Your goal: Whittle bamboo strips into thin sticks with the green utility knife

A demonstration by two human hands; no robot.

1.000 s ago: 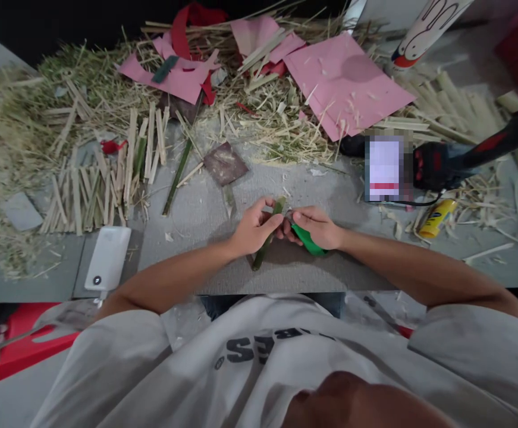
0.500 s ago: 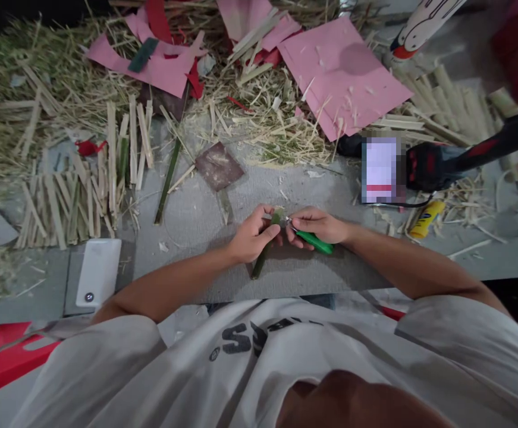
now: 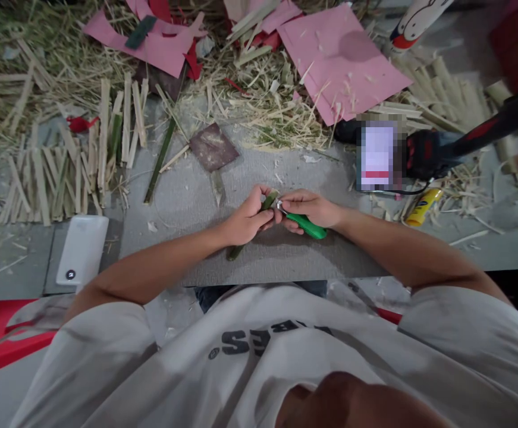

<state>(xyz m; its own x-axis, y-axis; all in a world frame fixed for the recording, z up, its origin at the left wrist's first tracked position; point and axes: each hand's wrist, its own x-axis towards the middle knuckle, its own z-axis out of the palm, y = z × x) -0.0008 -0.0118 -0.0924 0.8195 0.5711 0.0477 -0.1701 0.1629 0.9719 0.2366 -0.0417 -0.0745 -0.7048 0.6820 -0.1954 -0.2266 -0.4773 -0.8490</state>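
Note:
Fingers wrapped round a green bamboo strip, my left hand keeps it slanted over the grey table. The strip's lower end sticks out below the palm, and its upper end shows between thumb and fingers. My right hand is closed on a green-handled knife. Its short metal tip is at the strip's upper part, close to my left fingertips; whether the blade touches the strip I cannot tell. Beyond my hands lies a brown square piece on the table, with a longer green bamboo strip left of it.
Many split bamboo sticks lie at the left, near a white power bank. Shavings and pink sheets cover the back. At the right are a blurred-out screen, a black-red tool and a yellow tube.
The bamboo strip has tilted, its lower end swinging left. My right hand with the knife has come closer to my left hand. The whole view has shifted slightly.

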